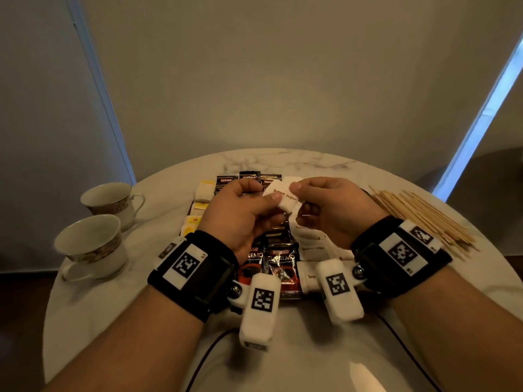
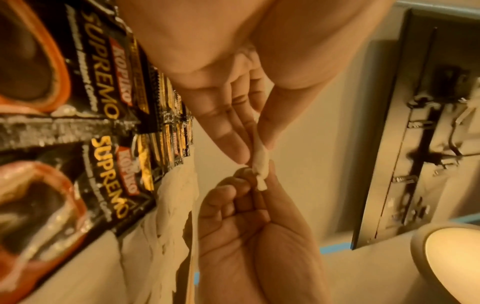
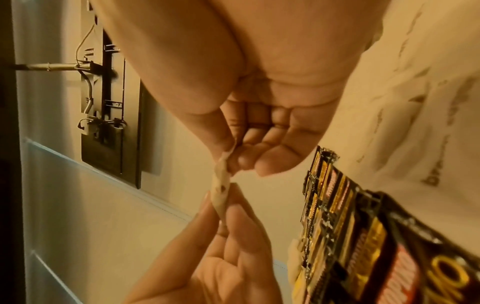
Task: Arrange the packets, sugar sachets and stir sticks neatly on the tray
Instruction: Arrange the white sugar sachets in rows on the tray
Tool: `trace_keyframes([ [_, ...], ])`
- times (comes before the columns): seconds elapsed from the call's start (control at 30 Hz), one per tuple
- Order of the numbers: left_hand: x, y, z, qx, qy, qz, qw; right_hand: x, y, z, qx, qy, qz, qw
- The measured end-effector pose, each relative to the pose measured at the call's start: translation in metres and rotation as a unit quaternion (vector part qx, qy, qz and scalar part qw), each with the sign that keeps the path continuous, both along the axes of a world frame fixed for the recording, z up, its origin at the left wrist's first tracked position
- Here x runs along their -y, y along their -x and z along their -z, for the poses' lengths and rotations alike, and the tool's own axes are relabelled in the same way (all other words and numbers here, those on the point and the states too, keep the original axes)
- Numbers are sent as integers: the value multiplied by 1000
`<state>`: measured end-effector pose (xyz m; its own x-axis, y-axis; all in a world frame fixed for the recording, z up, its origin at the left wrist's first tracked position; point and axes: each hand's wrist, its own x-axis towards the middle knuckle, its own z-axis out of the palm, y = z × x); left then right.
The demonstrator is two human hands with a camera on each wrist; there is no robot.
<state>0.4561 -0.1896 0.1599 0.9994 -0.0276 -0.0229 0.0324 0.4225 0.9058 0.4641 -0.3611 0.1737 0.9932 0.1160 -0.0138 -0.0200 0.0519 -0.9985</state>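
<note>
- A white brown sugar sachet (image 1: 283,197) was held in the air above the tray's contents, pinched at both ends between the two hands.
- The left hand (image 1: 240,213) pinched the sachet's near-left end between thumb and forefinger; its other fingers were curled under. In the left wrist view the sachet (image 2: 259,162) showed edge-on between the fingertips.
- The right hand (image 1: 331,210) pinched the far-right end the same way, thumb on top, the remaining fingers folded into the palm. So each grip was pressed together on the sachet, neither spread.
- Below the hands lay black coffee packets (image 1: 278,264) in rows, overlapping, with more black packets (image 1: 249,178) at the far end.
- More white sugar sachets (image 1: 314,247) lay just to the right of the coffee packets, under the right hand.
- Yellow-and-white tea packets (image 1: 198,210) ran in a column along the left side of the coffee packets.
- A heap of wooden stir sticks (image 1: 421,216) lay on the bench to the right, apart from the packets.
- Two floral teacups (image 1: 96,244) stood at the left edge of the bench.
- The bench (image 1: 297,162) was round with a white marbled top; a plain pale wall rose behind it.
- The tray itself was hidden under the packets and hands.
</note>
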Motion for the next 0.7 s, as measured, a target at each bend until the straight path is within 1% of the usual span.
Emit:
trace_keyframes([
  [0.17,3,4,1,59,-86,33,994,7,-3,4,38,-3,64,997],
  [0.3,4,8,0,80,-135,55,986,10,0,5,57,-5,71,996],
  [0.43,4,7,1,80,-165,24,983,9,3,9,54,-33,72,995],
  [0.53,3,6,2,95,-207,0,974,9,4,10,72,-40,81,993],
  [0.63,2,8,1,107,-222,-4,969,11,4,7,105,-30,77,991],
  [0.7,2,9,0,112,-222,-2,968,12,4,4,108,-30,85,990],
])
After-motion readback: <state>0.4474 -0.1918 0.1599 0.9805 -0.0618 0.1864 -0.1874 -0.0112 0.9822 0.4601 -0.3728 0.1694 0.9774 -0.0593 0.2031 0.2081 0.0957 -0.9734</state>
